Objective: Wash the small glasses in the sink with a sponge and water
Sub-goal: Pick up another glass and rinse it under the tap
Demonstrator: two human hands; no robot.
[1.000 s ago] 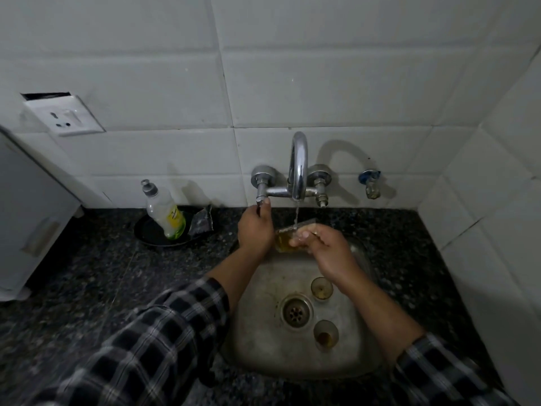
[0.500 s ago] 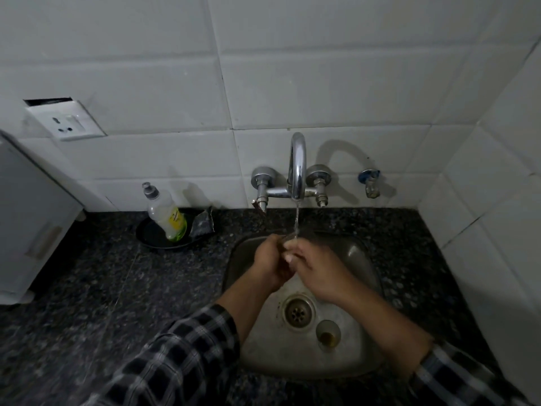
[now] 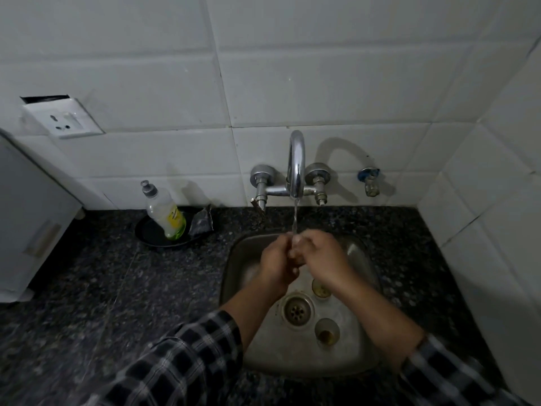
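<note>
My left hand (image 3: 276, 260) and my right hand (image 3: 322, 256) are pressed together over the back of the steel sink (image 3: 234, 268), right under the thin water stream (image 3: 295, 219) from the tap (image 3: 296, 165). Both close around a small glass that is almost wholly hidden between the fingers. Two more small glasses stand upright on the sink floor. One glass (image 3: 320, 289) is just below my right wrist, and the other glass (image 3: 327, 332) sits right of the drain (image 3: 297, 310) with brownish residue in it. A dark scrubber (image 3: 202, 221) leans in a black dish (image 3: 155, 237) on the counter.
A dish soap bottle (image 3: 165, 212) stands tilted in the black dish left of the sink. The dark granite counter (image 3: 117, 288) surrounds the sink. A white appliance (image 3: 29, 218) is at the far left, a wall socket (image 3: 63, 118) above it, and a blue valve (image 3: 369, 180) right of the tap.
My left hand left the tap handle and joined my right hand at the glass. Both hands have dropped lower into the sink under the stream.
</note>
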